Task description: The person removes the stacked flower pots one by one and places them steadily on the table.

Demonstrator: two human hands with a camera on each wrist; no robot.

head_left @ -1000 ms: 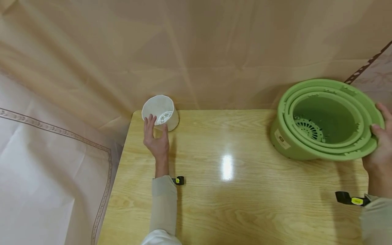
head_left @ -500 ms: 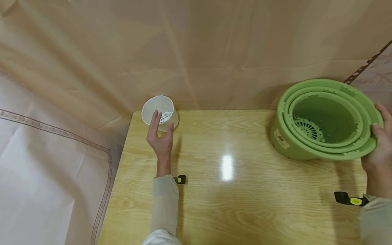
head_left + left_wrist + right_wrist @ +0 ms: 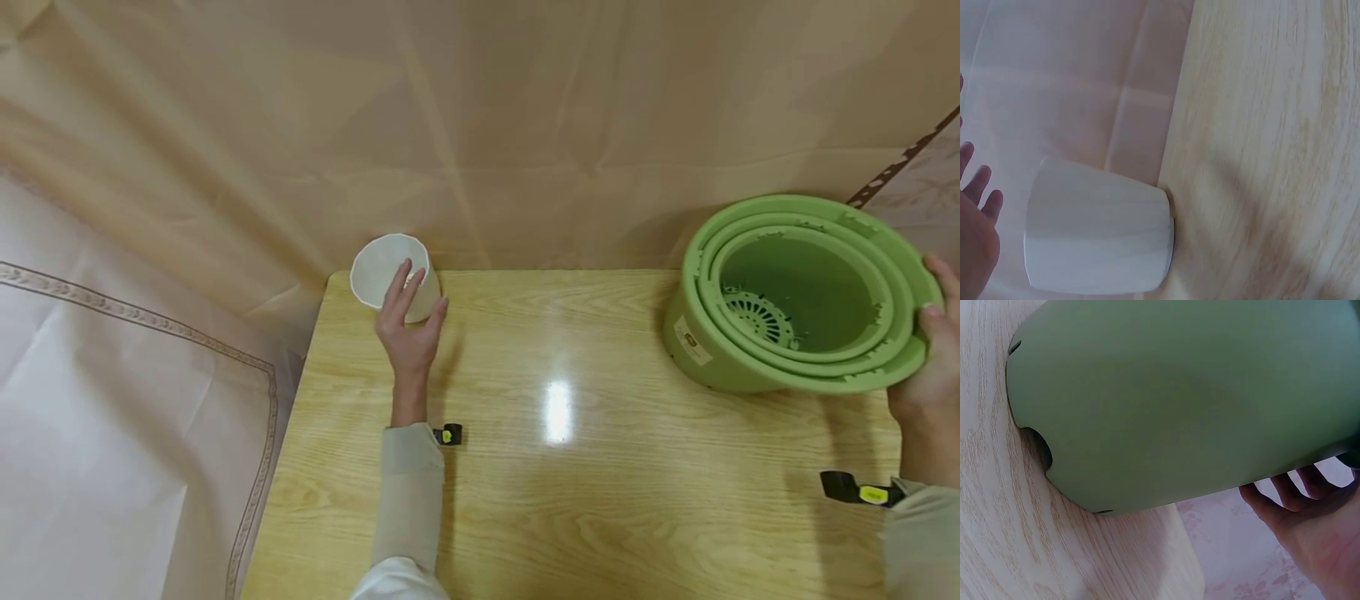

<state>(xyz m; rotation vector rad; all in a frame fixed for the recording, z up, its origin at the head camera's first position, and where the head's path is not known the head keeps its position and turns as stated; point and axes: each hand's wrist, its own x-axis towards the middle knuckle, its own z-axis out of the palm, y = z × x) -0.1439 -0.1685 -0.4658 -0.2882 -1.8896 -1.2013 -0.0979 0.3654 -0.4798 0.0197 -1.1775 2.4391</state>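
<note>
A small white plastic pot (image 3: 373,273) with a perforated bottom stands upright at the table's far left corner. My left hand (image 3: 407,337) is at its near side, fingers spread, overlapping the pot in the head view. The left wrist view shows a gap between that hand (image 3: 975,240) and the white pot (image 3: 1097,231). On the right, several green plastic flowerpots (image 3: 727,362) sit nested, with a slotted bottom visible inside. My right hand (image 3: 928,375) grips their right rim. In the right wrist view its fingers (image 3: 1279,494) curl against the outer green pot (image 3: 1179,412).
The wooden table (image 3: 555,508) extends between the two pots. A tan cloth (image 3: 525,125) hangs behind its far edge, and a pale bordered cloth (image 3: 112,417) covers the left side. A small label (image 3: 692,342) is stuck on the outer green pot.
My left hand has shifted right across the front of the white pot, its fingers spreading a little. The right hand and the green flowerpots look unchanged.
</note>
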